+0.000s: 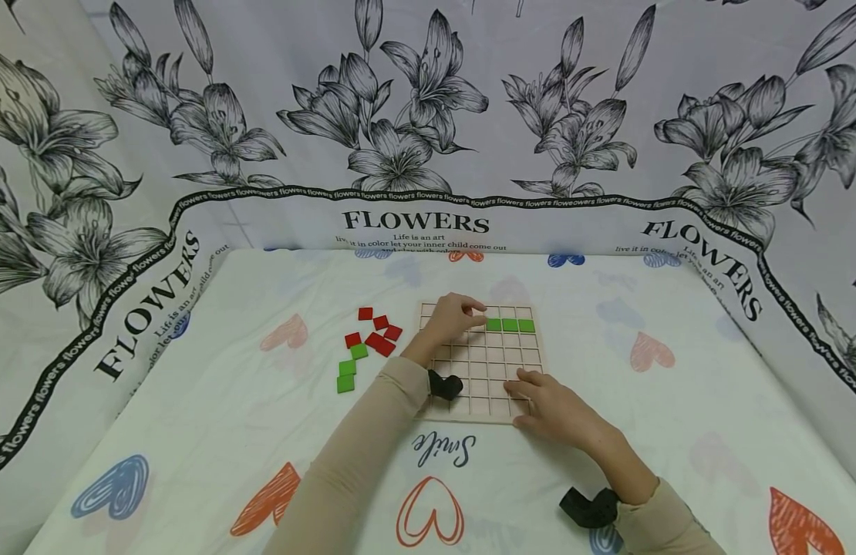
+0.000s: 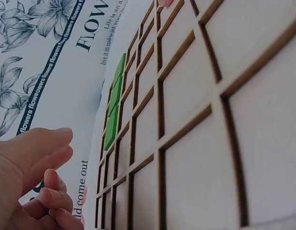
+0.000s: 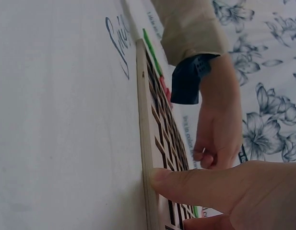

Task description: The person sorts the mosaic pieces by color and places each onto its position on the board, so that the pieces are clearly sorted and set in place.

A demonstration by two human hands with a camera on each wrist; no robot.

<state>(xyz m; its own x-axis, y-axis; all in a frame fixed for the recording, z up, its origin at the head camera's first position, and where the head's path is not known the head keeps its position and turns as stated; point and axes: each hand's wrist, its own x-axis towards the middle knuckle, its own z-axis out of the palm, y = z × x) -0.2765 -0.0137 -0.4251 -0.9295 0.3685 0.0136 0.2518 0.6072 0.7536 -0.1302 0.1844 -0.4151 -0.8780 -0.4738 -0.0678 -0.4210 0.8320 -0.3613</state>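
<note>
A wooden grid board (image 1: 480, 354) lies on the cloth before me. Three green square tiles (image 1: 510, 325) sit side by side in its second row from the far edge, toward the right. Over the board's far part hovers my left hand (image 1: 452, 317), its thumb and index finger close together just left of those green tiles (image 2: 116, 98). The left wrist view shows no tile at these fingertips, and the other fingers are bent. My right hand (image 1: 556, 408) rests on the near right corner, its thumb (image 3: 174, 182) against the board's edge (image 3: 147, 143) and its fingers spread over the cells.
Left of the board lie several loose red tiles (image 1: 381, 344), some touching each other. Next to them, nearer me, are three green tiles (image 1: 348, 368) in a slanted row. A flower-printed cloth (image 1: 428, 100) hangs behind the table. Black bands (image 1: 591, 509) are on both wrists.
</note>
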